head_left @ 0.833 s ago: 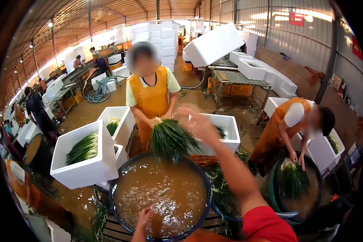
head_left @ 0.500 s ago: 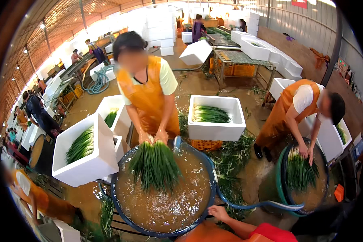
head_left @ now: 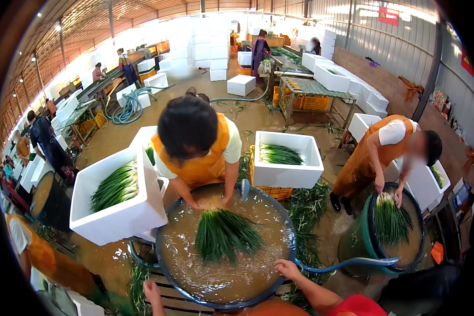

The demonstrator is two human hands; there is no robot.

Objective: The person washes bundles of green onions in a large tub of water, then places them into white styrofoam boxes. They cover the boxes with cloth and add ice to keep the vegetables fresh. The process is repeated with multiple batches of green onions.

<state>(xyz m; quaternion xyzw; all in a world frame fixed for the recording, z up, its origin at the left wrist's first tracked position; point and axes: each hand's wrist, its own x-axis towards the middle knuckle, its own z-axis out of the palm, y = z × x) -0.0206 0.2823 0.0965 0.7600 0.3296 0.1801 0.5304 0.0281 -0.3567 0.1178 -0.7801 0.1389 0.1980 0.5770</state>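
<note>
My right hand (head_left: 287, 269) is just over the near right rim of a large round dark tub (head_left: 224, 304) of muddy water. Its fingers are loosely bent and apart, with nothing in them. My left hand (head_left: 152, 293) is at the tub's lower left, partly cut off by the lower edge; its fingers are too small and turned to read. Across the tub, a person in an orange apron (head_left: 227, 150) bends down and holds a bunch of green onions (head_left: 224, 237) by the white ends in the water, leaves toward me.
White foam boxes with green onions stand left (head_left: 118, 224) and behind the tub (head_left: 284, 176). A blue hose (head_left: 347, 265) runs right to a green barrel (head_left: 353, 247), where another person (head_left: 376, 152) dips a bunch. Loose leaves (head_left: 305, 221) lie on the wet floor. Slats (head_left: 168, 292) run beneath the tub.
The person opposite has bent lower, and the onion bunch has gone down into the water, a little to the right. My left hand has come into view. The view has shifted slightly.
</note>
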